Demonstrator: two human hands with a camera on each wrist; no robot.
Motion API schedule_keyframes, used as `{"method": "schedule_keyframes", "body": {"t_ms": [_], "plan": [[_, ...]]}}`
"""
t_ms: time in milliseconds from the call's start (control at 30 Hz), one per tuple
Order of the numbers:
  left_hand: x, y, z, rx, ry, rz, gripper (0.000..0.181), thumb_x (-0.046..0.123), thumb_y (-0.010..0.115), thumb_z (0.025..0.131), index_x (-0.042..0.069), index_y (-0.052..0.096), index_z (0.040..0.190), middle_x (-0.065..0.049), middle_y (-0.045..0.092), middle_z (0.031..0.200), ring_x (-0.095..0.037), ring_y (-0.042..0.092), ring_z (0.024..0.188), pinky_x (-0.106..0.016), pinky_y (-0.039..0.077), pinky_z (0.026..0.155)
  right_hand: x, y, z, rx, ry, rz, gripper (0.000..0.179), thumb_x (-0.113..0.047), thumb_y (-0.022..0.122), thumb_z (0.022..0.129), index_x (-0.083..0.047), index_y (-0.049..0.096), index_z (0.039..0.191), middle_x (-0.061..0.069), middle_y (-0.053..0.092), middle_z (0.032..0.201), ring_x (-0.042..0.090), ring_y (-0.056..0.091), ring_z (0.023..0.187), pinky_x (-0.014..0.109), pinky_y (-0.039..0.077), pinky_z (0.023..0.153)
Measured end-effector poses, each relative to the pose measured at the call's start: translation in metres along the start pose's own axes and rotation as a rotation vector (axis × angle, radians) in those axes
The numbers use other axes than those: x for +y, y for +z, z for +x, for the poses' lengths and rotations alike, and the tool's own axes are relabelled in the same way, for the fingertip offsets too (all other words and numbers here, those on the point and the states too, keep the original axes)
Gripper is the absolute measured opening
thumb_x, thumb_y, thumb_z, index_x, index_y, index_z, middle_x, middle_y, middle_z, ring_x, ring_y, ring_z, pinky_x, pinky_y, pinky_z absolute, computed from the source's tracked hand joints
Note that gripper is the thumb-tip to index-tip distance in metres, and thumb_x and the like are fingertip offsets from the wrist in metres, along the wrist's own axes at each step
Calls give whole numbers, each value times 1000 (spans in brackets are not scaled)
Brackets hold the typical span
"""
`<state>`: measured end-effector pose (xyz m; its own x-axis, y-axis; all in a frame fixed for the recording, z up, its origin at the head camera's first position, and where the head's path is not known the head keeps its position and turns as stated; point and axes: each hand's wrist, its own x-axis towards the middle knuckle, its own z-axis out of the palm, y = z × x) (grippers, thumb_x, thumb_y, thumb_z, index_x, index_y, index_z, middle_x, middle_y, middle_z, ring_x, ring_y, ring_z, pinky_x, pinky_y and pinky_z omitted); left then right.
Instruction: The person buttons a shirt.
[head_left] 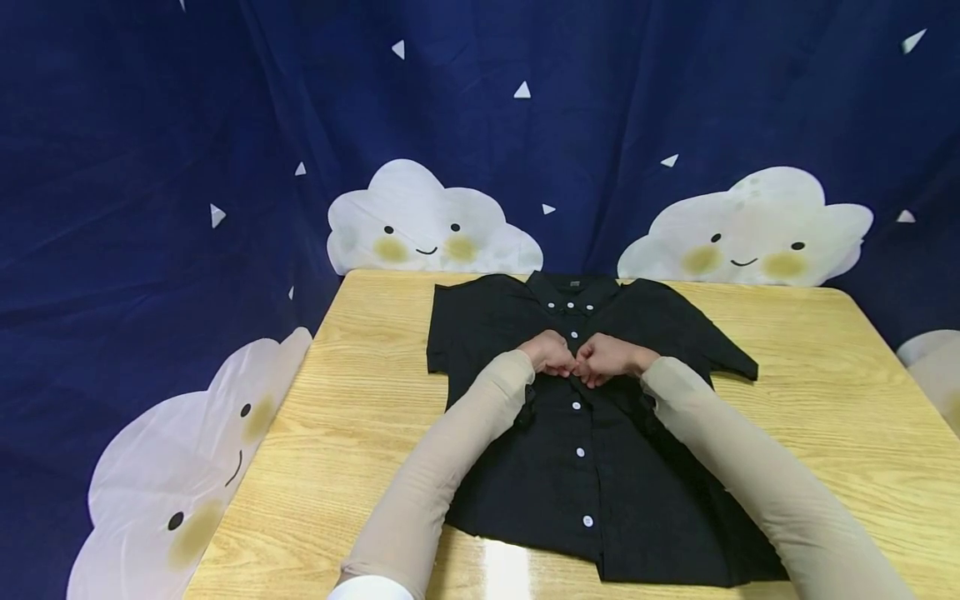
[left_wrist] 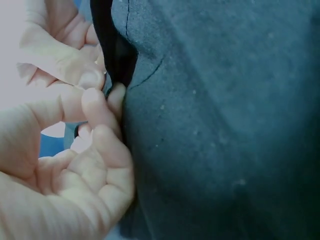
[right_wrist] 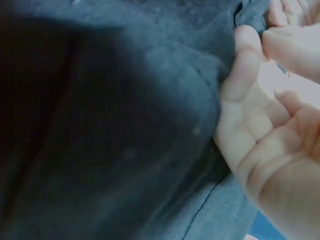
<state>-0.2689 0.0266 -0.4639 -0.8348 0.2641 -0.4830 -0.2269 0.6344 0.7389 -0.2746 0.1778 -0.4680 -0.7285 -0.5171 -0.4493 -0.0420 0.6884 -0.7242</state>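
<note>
A black short-sleeved shirt [head_left: 525,475] lies front up on the table, collar toward the back, with white buttons down its front. At chest height the left hand [head_left: 551,353] and right hand [head_left: 606,358] meet over the button placket. In the left wrist view, the left hand [left_wrist: 75,165] pinches the fabric edge between thumb and forefinger. Close by, the right hand [right_wrist: 270,115] pinches the cloth in the right wrist view, its thumb and fingertip at the edge. The button between the fingertips is hidden. White buttons [head_left: 576,406] show below the hands, and others above near the collar [head_left: 573,292].
The wooden table [head_left: 360,400] extends on both sides of the shirt. Behind it hangs a dark blue curtain [head_left: 465,100] printed with white triangles and smiling clouds [head_left: 435,217]. Beige sleeves [head_left: 442,475] cover both forearms and cross over the shirt's sides.
</note>
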Motion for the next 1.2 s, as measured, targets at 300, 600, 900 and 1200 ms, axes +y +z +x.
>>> {"method": "schedule_keyframes", "body": {"t_ms": [300,600,900,1200], "plan": [[0,-1,0,14,-33,20,25,-1,64,81,8,51,62,-1,52,53,-11,48,46,-22,40,47,5,-1,-5,-16,-120,7,12,5,51,88,1,59,80,5,59,71,16,62,67,29,52,61],[-3,-5,-1,-36,-26,16,20,5,59,83,8,58,62,-3,59,57,-11,56,50,-23,43,50,11,5,-6,68,-212,-5,14,6,51,89,-1,60,81,5,60,75,17,64,68,31,53,61],[0,-4,4,21,-67,73,19,6,62,82,7,55,64,2,49,46,-9,43,41,-20,29,39,11,11,-6,192,-260,-126,14,-4,62,89,-6,61,75,1,63,66,14,64,61,28,53,55],[-1,-2,2,-2,-9,104,29,4,64,82,13,50,57,2,50,48,-12,42,42,-21,29,39,7,7,-5,126,-97,-41,10,-2,59,84,-4,64,75,3,63,67,16,64,63,30,53,59]]}}
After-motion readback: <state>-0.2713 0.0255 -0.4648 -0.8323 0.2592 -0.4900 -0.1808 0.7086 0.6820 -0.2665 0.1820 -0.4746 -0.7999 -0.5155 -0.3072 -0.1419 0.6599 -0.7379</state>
